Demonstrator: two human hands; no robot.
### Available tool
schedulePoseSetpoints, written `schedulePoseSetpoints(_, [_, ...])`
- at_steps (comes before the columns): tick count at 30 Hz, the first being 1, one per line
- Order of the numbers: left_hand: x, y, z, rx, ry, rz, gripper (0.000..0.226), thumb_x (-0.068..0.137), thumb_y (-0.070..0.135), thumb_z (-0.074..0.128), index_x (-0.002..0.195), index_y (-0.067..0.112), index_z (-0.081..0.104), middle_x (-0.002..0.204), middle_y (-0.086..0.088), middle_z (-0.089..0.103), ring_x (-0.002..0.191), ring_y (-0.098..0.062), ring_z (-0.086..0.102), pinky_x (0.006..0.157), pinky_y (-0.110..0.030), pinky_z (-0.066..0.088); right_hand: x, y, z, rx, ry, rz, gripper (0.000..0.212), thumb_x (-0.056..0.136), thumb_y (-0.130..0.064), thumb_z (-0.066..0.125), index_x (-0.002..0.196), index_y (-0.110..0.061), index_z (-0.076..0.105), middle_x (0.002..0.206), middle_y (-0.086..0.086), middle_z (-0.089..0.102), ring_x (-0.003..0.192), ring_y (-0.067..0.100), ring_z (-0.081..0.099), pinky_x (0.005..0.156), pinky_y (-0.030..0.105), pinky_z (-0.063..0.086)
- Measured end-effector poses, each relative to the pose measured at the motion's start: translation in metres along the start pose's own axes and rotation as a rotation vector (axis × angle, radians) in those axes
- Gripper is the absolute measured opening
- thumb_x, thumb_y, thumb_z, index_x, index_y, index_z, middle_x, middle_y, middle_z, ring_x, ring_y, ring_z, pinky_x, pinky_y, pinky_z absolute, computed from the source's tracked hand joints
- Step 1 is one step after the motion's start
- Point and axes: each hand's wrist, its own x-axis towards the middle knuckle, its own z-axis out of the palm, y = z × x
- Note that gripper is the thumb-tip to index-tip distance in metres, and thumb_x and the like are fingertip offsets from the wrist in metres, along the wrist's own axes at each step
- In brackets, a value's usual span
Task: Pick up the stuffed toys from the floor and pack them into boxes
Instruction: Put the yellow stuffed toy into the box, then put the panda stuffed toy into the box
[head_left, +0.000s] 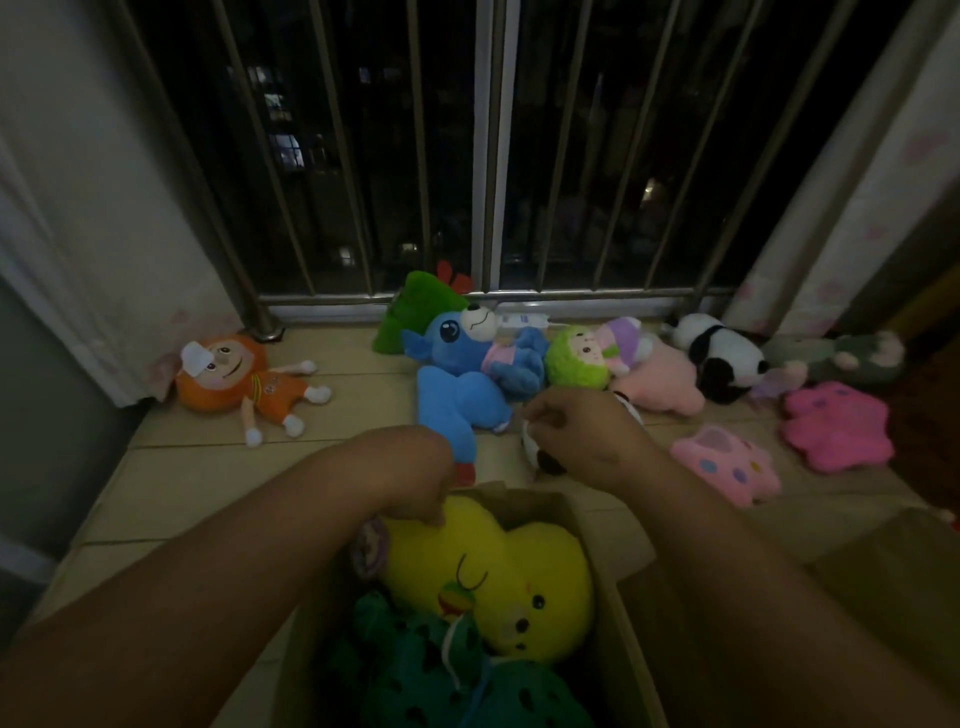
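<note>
A cardboard box (631, 639) stands open at the bottom middle. Inside it lie a yellow plush (498, 577) and a dark green spotted plush (431, 670). My left hand (421, 483) reaches into the box's far corner, fingers closed on the yellow plush's top edge. My right hand (576, 431) hovers just beyond the box, pinching a small black-and-white plush (540, 452), mostly hidden under the hand. On the floor beyond lie a blue plush (462, 384), an orange doll (239, 379), a green-haired doll (579, 358), a panda (722, 358) and pink plushes (727, 467).
A barred railing (493, 299) with a dark window closes the far side. Curtains (93, 218) hang at left and right. A green plush (410, 312) leans on the railing. A grey plush (852, 358) and a magenta plush (836, 426) lie far right. Tiled floor (197, 478) shows at left.
</note>
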Motion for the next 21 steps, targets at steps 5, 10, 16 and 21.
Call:
schedulePoseSetpoints(5, [-0.01, -0.004, -0.025, -0.524, 0.491, -0.095, 0.03, 0.086, 0.04, 0.06, 0.115, 0.031, 0.064, 0.117, 0.004, 0.063, 0.102, -0.012, 0.057, 0.085, -0.033, 0.049, -0.009, -0.013, -0.017, 0.195, 0.164, 0.09, 0.027, 0.089, -0.025, 0.061, 0.115, -0.022, 0.066, 0.107, -0.005, 0.068, 0.097, 0.01, 0.062, 0.078, 0.017, 0.041])
schedulePoseSetpoints(10, [-0.037, 0.015, -0.071, -0.955, 0.677, -0.174, 0.034, 0.085, 0.035, 0.065, 0.119, 0.031, 0.061, 0.121, 0.005, 0.061, 0.105, -0.01, 0.057, 0.088, -0.035, 0.051, -0.029, -0.045, -0.071, 0.265, 0.155, 0.126, 0.031, 0.087, -0.024, 0.062, 0.118, -0.021, 0.064, 0.111, -0.003, 0.068, 0.099, 0.01, 0.061, 0.089, 0.027, 0.049])
schedulePoseSetpoints(16, [-0.088, 0.04, -0.147, -1.066, 0.691, -0.199, 0.045, 0.082, 0.037, 0.069, 0.124, 0.033, 0.053, 0.128, 0.009, 0.054, 0.111, -0.007, 0.052, 0.09, -0.036, 0.05, -0.067, -0.079, -0.164, 0.292, 0.158, 0.202, 0.029, 0.085, -0.024, 0.066, 0.114, -0.023, 0.066, 0.107, -0.006, 0.067, 0.096, 0.011, 0.062, 0.089, 0.034, 0.051])
schedulePoseSetpoints(21, [-0.124, 0.059, -0.208, -1.087, 0.588, -0.149, 0.048, 0.082, 0.037, 0.069, 0.125, 0.032, 0.05, 0.131, 0.008, 0.048, 0.119, -0.009, 0.045, 0.096, -0.038, 0.046, -0.09, -0.107, -0.236, 0.315, 0.168, 0.308, 0.034, 0.086, -0.022, 0.066, 0.12, -0.021, 0.063, 0.107, -0.007, 0.061, 0.092, 0.008, 0.059, 0.08, 0.021, 0.045])
